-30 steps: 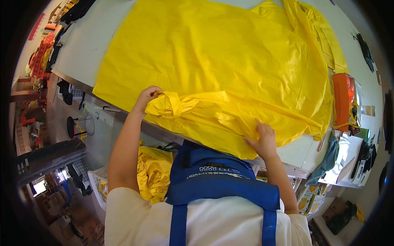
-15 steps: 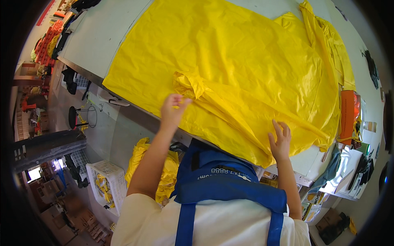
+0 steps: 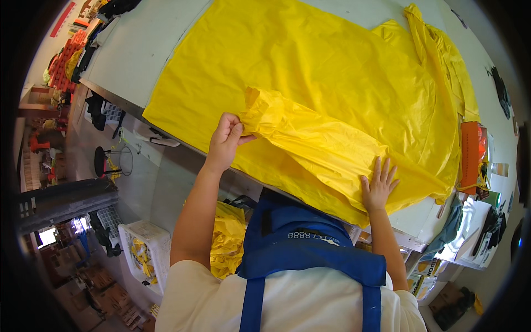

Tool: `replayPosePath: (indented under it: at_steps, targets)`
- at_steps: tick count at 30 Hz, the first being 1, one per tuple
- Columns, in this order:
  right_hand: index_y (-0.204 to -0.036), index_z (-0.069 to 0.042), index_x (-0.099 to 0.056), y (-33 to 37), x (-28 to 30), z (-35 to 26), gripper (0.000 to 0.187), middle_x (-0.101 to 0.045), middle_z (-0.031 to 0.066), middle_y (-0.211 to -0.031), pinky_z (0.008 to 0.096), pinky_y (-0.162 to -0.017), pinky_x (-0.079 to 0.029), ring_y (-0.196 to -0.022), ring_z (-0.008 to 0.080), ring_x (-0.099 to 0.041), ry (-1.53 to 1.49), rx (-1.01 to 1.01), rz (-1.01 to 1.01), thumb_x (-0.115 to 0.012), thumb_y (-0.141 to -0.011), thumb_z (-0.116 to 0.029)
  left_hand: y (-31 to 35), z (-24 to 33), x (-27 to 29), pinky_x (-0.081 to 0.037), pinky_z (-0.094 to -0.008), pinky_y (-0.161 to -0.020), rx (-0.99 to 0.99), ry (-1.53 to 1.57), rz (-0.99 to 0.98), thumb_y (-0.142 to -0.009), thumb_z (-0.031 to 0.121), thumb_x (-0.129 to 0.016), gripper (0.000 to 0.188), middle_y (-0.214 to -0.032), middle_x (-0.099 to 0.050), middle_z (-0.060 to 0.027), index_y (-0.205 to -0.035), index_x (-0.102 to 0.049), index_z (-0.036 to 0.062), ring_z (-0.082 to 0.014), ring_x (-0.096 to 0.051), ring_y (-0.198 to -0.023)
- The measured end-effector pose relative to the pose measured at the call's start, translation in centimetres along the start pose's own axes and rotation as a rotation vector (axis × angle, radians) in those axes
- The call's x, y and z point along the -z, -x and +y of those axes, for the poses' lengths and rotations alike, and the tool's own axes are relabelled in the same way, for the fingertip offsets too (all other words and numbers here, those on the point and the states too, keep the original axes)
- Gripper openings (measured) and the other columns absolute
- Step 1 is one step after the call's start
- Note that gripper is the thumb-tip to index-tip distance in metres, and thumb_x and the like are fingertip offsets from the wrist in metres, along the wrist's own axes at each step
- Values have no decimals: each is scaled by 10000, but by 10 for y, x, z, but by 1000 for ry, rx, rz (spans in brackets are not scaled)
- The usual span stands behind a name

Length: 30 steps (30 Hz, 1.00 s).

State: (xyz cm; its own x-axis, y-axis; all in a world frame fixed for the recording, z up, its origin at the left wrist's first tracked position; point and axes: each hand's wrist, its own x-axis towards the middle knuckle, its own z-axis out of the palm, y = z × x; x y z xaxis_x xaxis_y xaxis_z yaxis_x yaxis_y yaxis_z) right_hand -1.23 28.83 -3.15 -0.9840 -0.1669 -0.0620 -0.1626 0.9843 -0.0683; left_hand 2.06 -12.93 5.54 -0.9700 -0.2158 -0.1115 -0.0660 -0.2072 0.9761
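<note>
A large yellow raincoat [image 3: 332, 61], of thin shiny fabric, lies spread over the pale worktable. One sleeve [image 3: 326, 138] runs slantwise along its near side, with a gathered cuff at the left end. My left hand [image 3: 225, 145] pinches the edge of that cuff between thumb and fingers. Lower down, my right hand [image 3: 379, 186] rests flat on the other end of the sleeve, fingers spread, pressing on the fabric. Folds at the far right hold a bunched strip of the same yellow cloth [image 3: 437, 55].
Past the table's left edge stand a white crate [image 3: 146, 252] with yellow scraps and a round stool [image 3: 101, 161]. Yellow fabric [image 3: 225, 238] is heaped below the table by my left arm. An orange box [image 3: 469, 157] and a grey-blue cloth [image 3: 442, 232] lie at the right.
My left hand has closed on the cuff and the sleeve is drawn out flatter and wider. My right hand has come down flat onto the fabric.
</note>
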Motion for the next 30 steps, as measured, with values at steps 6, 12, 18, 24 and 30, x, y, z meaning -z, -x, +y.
replayPosePath:
  at_steps: [6,12,18,24,30]
  targets:
    - [-1451,-201,-279,0,-1,0,692,-130,126,-1533,654,-1055,-33,-1393,419,-60,53,6,-13,-471,-869,-524,-3,50,-28,-477,-358,-722,-526,-1093,-82,-821,144,-671,284,-867,-563,-118,-1003,-481,34,-274,-576,-868]
    - [-1443,-203,-299,1,-2,1,682,-147,124,-1529,650,-1057,-40,-1395,414,-60,47,-19,-15,-479,-867,-519,-13,70,1,-439,-339,-765,-700,-1011,-220,-763,86,-699,211,-893,-557,-149,-865,-528,18,-296,-539,-877]
    - [-1432,-243,-323,2,7,-6,650,-169,90,-1529,658,-1054,-28,-1404,388,-58,54,5,-36,-483,-865,-517,4,28,35,-372,-234,-748,239,-437,-80,-794,163,-686,185,-916,-594,-35,-906,-589,52,-170,-530,-861]
    - [-1395,-302,-388,11,14,-13,615,-200,48,-1524,651,-1060,18,-1410,360,-69,124,250,-7,-506,-840,-539,-39,3,34,-411,-267,-744,492,-328,65,-786,245,-693,315,-805,-539,-15,-950,-568,6,-152,-513,-780]
    - [-1370,-294,-430,16,20,-14,586,-209,50,-1522,637,-1068,31,-1408,361,-81,76,296,1,-526,-831,-506,9,-25,71,-404,-259,-715,77,-833,-57,-823,353,-629,330,-799,-539,-13,-880,-585,31,-138,-505,-766]
